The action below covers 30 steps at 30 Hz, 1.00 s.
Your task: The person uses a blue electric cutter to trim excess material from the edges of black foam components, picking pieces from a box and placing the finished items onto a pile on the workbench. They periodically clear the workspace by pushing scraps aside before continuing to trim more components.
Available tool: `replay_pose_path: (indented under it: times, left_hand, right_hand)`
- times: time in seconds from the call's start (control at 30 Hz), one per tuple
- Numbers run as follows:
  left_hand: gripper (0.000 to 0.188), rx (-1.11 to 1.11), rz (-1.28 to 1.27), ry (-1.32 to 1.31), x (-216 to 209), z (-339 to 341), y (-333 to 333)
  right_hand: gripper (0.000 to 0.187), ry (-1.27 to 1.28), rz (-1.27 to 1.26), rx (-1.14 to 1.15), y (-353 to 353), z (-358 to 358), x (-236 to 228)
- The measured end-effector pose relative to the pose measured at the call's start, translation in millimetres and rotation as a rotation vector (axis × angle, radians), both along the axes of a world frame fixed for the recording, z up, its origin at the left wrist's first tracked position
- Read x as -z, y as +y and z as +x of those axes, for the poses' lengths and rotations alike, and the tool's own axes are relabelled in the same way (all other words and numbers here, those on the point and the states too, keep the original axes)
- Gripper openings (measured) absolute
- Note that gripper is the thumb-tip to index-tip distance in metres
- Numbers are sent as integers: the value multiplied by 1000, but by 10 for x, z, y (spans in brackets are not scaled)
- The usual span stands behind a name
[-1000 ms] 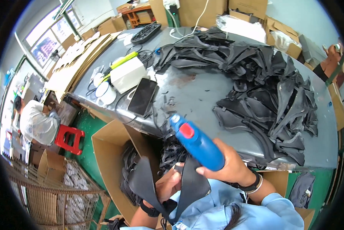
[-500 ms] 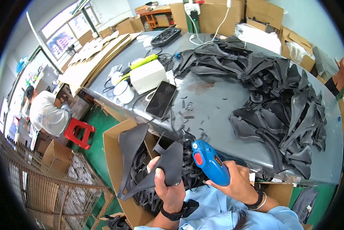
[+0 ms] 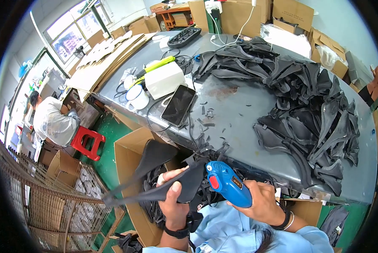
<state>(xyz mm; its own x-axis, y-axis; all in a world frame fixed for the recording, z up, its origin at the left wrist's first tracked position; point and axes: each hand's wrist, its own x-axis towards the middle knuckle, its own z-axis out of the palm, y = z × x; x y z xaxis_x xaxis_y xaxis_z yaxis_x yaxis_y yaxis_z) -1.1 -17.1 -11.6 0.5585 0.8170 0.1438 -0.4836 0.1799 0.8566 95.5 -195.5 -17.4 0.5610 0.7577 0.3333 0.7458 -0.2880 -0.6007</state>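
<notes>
My left hand (image 3: 174,206) grips a black moulded foam piece (image 3: 190,184), thumb on top. Its long arms stretch left over an open cardboard box (image 3: 128,152), and a wide lobe rises at the back. In my right hand (image 3: 262,205) is a blue handheld power tool (image 3: 233,192) with a red button. The tool's front end meets the right side of the foam piece; its tip is hidden. Black strips and offcuts (image 3: 155,215) fill the box below my left hand.
A large heap of black foam pieces (image 3: 298,126) curves over the grey table (image 3: 235,130). A phone (image 3: 178,105), white box (image 3: 164,82), mug (image 3: 137,98) and cables lie left. A wire cage (image 3: 66,206) stands lower left; a person (image 3: 54,120) sits beyond it.
My left hand has turned the foam piece, swinging its long arms left and up. The tool has shifted slightly left and down, closer against the piece.
</notes>
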Motion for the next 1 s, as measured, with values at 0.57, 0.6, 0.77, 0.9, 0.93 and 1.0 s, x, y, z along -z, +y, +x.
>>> replay_pose_path:
  times: [0.57, 0.6, 0.77, 0.9, 0.93, 1.0]
  left_hand:
    - [31, 328, -83, 324, -536, -89, 308]
    - [29, 349, -41, 350, -514, -76, 313]
    - [24, 365, 1, 446, -334, -76, 302]
    - [19, 291, -83, 464, 145, -185, 451]
    - [20, 225, -205, 452, 291, -231, 509]
    - [23, 74, -413, 386, 601, -294, 619]
  right_hand:
    - [49, -164, -18, -71, -80, 20, 165]
    - [49, -159, -17, -73, -82, 16, 164]
    - [49, -131, -44, -136, -58, -7, 193]
    - [50, -91, -43, -97, -12, -15, 233]
    - [50, -89, -44, -34, -15, 6, 237]
    - [59, 42, -81, 66, -61, 42, 219]
